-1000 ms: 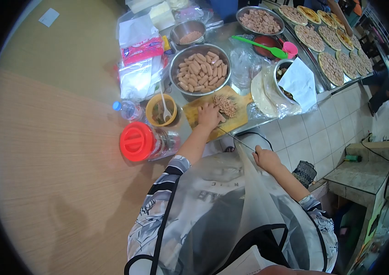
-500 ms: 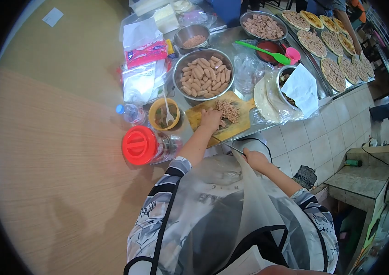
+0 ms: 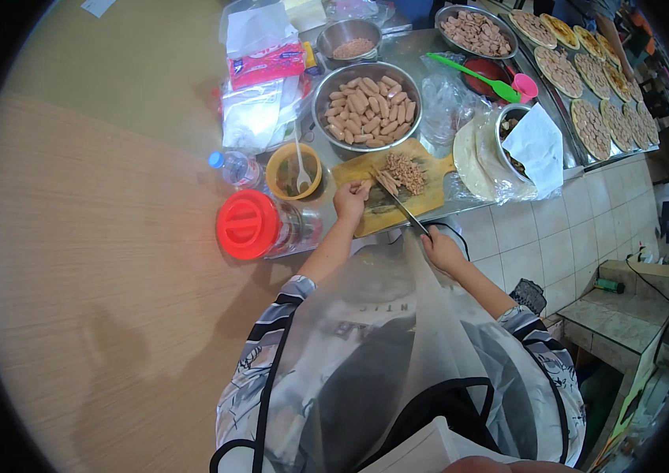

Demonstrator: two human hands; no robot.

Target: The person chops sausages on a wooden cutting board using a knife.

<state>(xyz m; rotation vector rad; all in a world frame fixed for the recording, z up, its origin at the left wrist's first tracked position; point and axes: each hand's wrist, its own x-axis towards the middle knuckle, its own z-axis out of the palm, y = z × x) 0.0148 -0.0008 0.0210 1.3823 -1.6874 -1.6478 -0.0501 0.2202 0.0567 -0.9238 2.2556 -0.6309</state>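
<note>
My right hand (image 3: 442, 251) grips a knife (image 3: 407, 209), whose blade reaches diagonally over the wooden cutting board (image 3: 360, 223). Beside the blade tip lie a few strips of sausage (image 3: 384, 182), next to a heap of chopped sausage (image 3: 407, 173). My left hand (image 3: 350, 202) is at the board's left side, its fingers pinched together; whatever is between them is too small to make out. Just beyond the board stands a steel bowl (image 3: 320, 118) full of short sausages (image 3: 370, 110).
Left of the board are a yellow bowl (image 3: 271, 175) with a white spoon, a water bottle (image 3: 238, 169) and a red-lidded jar (image 3: 248, 225). To the right stand flatbreads (image 3: 472, 154) and a pot under white paper (image 3: 536, 146). Topped pizzas (image 3: 559, 71) lie farther back, near another person's arm (image 3: 614, 39).
My left hand has drawn back left from the sausage pieces. The knife blade has risen from the board's near edge onto the board, beside the strips. The view has shifted slightly.
</note>
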